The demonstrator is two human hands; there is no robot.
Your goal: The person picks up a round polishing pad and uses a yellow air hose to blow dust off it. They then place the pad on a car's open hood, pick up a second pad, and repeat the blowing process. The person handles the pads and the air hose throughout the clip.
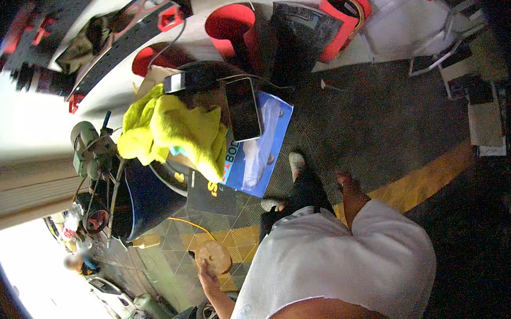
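Observation:
My left hand (206,273) is closed on the near edge of a thick, round tan disc (215,257) with a small hole in its middle. The disc is held out at my left, above the patterned floor. A small dark piece sticks out beside its left edge; whether it belongs to the disc is unclear. My right hand (343,180) hangs low in front of my right side, touching nothing that I can see. Its fingers are too small and dark to make out.
Ahead, a yellow cloth (176,126) and a black phone (242,109) lie on top of a blue box (272,144). Red cylindrical holders (231,25) line the wall. A green machine (87,148) stands left, and a car wheel (209,317) shows at the lower left.

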